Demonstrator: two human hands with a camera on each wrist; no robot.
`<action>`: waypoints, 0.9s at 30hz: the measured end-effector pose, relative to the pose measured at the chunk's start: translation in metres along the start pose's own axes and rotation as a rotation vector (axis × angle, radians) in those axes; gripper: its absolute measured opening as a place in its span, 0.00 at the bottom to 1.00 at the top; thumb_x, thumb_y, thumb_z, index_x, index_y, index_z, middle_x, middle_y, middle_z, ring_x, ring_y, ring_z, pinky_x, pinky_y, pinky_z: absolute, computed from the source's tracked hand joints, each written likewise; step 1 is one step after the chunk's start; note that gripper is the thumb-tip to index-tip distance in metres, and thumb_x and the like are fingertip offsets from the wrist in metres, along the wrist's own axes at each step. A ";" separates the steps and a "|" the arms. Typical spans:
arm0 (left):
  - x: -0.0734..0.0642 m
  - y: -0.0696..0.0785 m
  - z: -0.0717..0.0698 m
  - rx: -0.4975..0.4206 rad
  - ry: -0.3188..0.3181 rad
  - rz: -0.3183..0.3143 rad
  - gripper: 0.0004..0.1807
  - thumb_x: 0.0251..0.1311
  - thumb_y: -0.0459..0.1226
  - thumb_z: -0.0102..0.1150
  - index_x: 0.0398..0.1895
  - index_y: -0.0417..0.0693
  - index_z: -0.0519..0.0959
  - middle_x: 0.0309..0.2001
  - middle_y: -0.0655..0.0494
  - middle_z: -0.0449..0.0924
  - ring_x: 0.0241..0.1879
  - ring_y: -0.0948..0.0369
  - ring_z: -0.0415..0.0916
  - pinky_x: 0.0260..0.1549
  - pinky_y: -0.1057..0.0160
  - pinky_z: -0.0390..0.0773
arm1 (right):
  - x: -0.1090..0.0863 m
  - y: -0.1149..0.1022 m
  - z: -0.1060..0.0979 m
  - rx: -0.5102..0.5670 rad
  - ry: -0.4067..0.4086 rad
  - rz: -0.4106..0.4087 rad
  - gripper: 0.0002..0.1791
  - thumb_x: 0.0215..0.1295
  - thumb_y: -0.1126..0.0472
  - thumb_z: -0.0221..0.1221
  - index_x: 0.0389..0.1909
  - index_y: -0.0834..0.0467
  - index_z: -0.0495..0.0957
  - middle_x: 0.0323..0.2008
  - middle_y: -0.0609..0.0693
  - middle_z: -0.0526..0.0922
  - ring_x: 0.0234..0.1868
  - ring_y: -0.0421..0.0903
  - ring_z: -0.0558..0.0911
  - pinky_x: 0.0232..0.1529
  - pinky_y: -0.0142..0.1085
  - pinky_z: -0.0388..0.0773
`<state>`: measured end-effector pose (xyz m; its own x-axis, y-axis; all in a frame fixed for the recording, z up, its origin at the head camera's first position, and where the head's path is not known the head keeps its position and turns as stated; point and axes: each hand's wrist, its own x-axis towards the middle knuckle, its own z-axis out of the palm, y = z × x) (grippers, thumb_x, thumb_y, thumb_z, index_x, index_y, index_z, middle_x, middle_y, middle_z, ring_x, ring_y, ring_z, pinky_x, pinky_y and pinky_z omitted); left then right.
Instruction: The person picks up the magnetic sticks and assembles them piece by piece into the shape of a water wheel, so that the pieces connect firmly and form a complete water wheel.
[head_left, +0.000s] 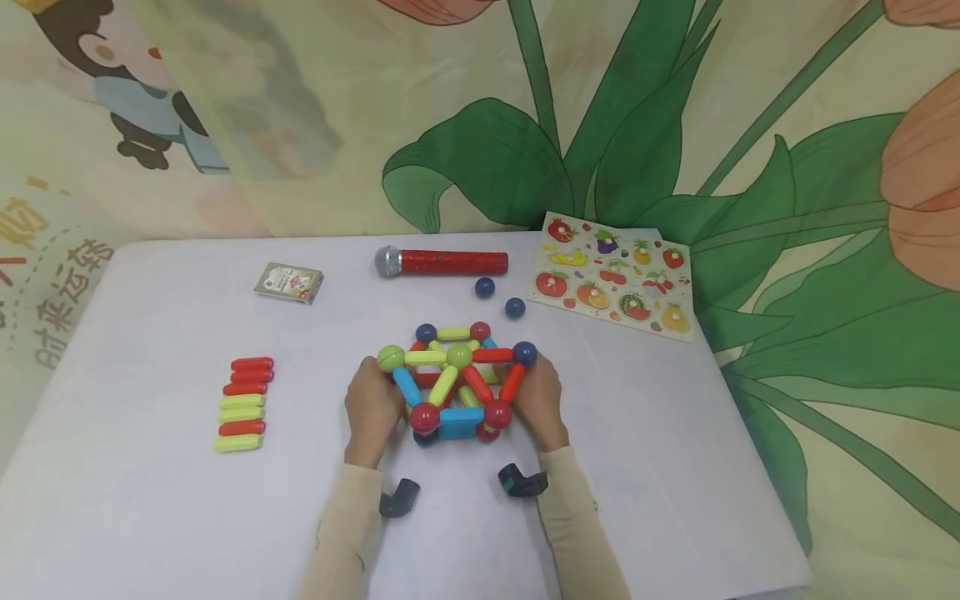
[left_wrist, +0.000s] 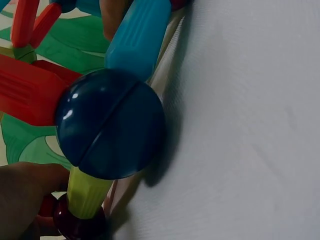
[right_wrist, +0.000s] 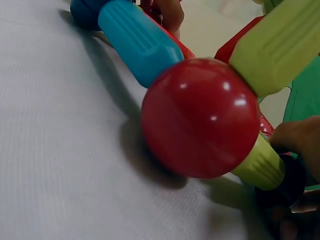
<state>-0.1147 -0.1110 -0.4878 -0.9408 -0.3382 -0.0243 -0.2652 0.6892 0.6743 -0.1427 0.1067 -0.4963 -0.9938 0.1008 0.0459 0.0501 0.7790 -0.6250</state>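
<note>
Both hands hold a frame built of magnetic rods and balls from its two sides, low over the white table. My left hand grips its left side; in the left wrist view the fingers curl by a dark red ball. On the opposite side my right hand grips, with fingers around a dark ball in the right wrist view. Green, red and blue balls join yellow, red and light blue rods. The frame partly hides the fingers of both hands in the head view.
Several loose red and yellow rods lie in a column at left. Behind the frame are two blue balls, a red toy microphone, a small card box and a fruit puzzle board. A printed cloth hangs behind the table.
</note>
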 end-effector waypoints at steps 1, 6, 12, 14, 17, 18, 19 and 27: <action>0.000 0.000 0.000 0.001 -0.006 0.000 0.15 0.56 0.39 0.65 0.29 0.35 0.73 0.23 0.47 0.69 0.20 0.54 0.67 0.18 0.62 0.66 | 0.000 0.000 0.000 0.006 0.001 0.000 0.13 0.57 0.56 0.63 0.30 0.63 0.77 0.25 0.57 0.81 0.31 0.56 0.82 0.34 0.52 0.80; 0.001 0.000 -0.002 0.006 0.007 0.028 0.14 0.55 0.38 0.65 0.32 0.34 0.75 0.26 0.44 0.74 0.24 0.50 0.72 0.23 0.55 0.73 | 0.002 -0.002 0.001 0.046 0.017 -0.037 0.10 0.57 0.60 0.63 0.37 0.61 0.82 0.30 0.56 0.84 0.35 0.56 0.84 0.37 0.50 0.80; 0.003 0.003 -0.007 -0.039 0.115 0.133 0.09 0.58 0.33 0.60 0.40 0.37 0.79 0.34 0.42 0.83 0.37 0.45 0.81 0.36 0.47 0.80 | 0.006 -0.009 0.001 0.117 0.078 -0.128 0.11 0.61 0.60 0.62 0.43 0.58 0.82 0.34 0.54 0.86 0.38 0.52 0.84 0.42 0.46 0.80; 0.004 0.004 -0.009 -0.067 0.144 0.168 0.11 0.60 0.37 0.60 0.41 0.39 0.79 0.36 0.44 0.83 0.37 0.47 0.81 0.37 0.48 0.80 | 0.007 -0.013 0.001 0.158 0.119 -0.170 0.12 0.62 0.58 0.62 0.44 0.59 0.81 0.34 0.54 0.86 0.38 0.51 0.84 0.43 0.45 0.81; 0.006 0.005 -0.012 -0.108 0.187 0.222 0.16 0.61 0.43 0.61 0.42 0.39 0.78 0.36 0.45 0.83 0.35 0.50 0.80 0.36 0.51 0.80 | 0.007 -0.018 0.001 0.213 0.190 -0.232 0.13 0.62 0.57 0.62 0.44 0.60 0.81 0.34 0.53 0.85 0.37 0.50 0.84 0.42 0.44 0.82; 0.007 0.005 -0.012 -0.120 0.206 0.240 0.16 0.61 0.44 0.61 0.43 0.39 0.78 0.35 0.45 0.83 0.34 0.50 0.80 0.36 0.52 0.81 | 0.007 -0.019 0.001 0.227 0.214 -0.253 0.13 0.62 0.58 0.62 0.44 0.61 0.80 0.34 0.54 0.85 0.37 0.49 0.84 0.42 0.43 0.82; 0.007 0.005 -0.013 -0.122 0.226 0.259 0.17 0.60 0.45 0.62 0.43 0.39 0.78 0.36 0.46 0.83 0.34 0.51 0.79 0.35 0.52 0.81 | 0.008 -0.021 0.000 0.244 0.236 -0.273 0.13 0.62 0.58 0.62 0.44 0.61 0.80 0.35 0.54 0.84 0.38 0.49 0.84 0.42 0.43 0.82; 0.010 -0.002 -0.016 -0.150 0.317 0.408 0.23 0.60 0.47 0.62 0.51 0.41 0.76 0.40 0.46 0.80 0.35 0.52 0.76 0.34 0.53 0.81 | 0.006 -0.024 0.001 0.323 0.316 -0.410 0.17 0.62 0.57 0.62 0.47 0.62 0.77 0.39 0.54 0.79 0.41 0.47 0.81 0.46 0.39 0.81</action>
<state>-0.1197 -0.1262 -0.4776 -0.8451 -0.2547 0.4700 0.1634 0.7141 0.6808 -0.1494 0.0886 -0.4819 -0.8459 0.0493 0.5311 -0.4124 0.5708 -0.7100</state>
